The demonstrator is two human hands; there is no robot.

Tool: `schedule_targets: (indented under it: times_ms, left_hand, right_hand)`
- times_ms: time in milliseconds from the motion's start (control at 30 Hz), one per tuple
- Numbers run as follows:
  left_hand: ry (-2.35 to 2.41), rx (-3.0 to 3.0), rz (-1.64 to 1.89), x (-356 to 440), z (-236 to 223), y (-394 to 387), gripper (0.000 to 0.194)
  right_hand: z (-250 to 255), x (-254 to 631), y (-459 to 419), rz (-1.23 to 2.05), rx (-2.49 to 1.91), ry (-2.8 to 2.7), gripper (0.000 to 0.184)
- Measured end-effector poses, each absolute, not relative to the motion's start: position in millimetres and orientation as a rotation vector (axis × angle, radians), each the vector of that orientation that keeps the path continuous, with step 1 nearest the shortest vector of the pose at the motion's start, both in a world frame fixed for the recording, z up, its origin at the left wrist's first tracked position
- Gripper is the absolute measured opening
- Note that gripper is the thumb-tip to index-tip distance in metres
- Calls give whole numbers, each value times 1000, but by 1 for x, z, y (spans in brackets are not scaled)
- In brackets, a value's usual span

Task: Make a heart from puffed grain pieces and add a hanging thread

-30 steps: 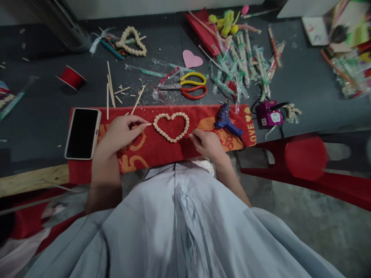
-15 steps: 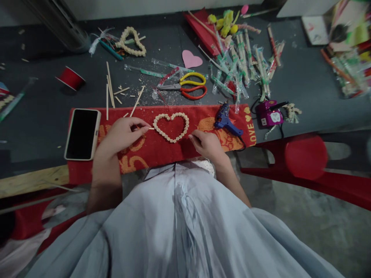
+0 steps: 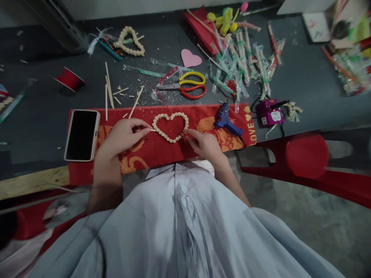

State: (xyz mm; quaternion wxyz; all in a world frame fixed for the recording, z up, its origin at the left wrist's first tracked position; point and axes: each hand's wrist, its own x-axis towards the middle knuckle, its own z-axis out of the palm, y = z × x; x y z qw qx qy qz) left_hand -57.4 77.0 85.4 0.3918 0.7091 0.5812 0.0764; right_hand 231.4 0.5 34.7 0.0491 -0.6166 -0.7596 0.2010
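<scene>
A heart-shaped outline (image 3: pixel 172 141) built of short pale wooden pieces lies flat on a red patterned cloth (image 3: pixel 162 154). On its left side, my left hand (image 3: pixel 127 133) pinches a short piece of wooden stick (image 3: pixel 152 130), whose tip reaches the edge of the heart. My right hand (image 3: pixel 204 144) is at the heart's right side, with the index fingertip touching the lower right edge and the other fingers curled beneath. A blue glue gun (image 3: pixel 226 120) rests on the cloth to the right of that hand.
A phone (image 3: pixel 81 135) lies on the cloth's left end. Beyond the cloth are scissors (image 3: pixel 185 87), loose sticks (image 3: pixel 108 87), a red ribbon spool (image 3: pixel 69 79), a pink paper heart (image 3: pixel 190 58), another wooden heart (image 3: pixel 130 50) and wrapped chopsticks (image 3: pixel 240 58). A purple device (image 3: pixel 270 113) stands at right.
My right hand has moved slightly left, and its index finger now meets the heart's edge. The stick in my left hand has shifted a little closer to the heart.
</scene>
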Motion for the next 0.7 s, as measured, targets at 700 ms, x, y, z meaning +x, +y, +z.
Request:
schedule_targets:
  times_ms: [700]
  left_hand:
    - [1306, 1888, 140, -24, 85, 24, 23]
  right_hand:
    - [39, 181, -2, 706, -1563, -2453, 29]
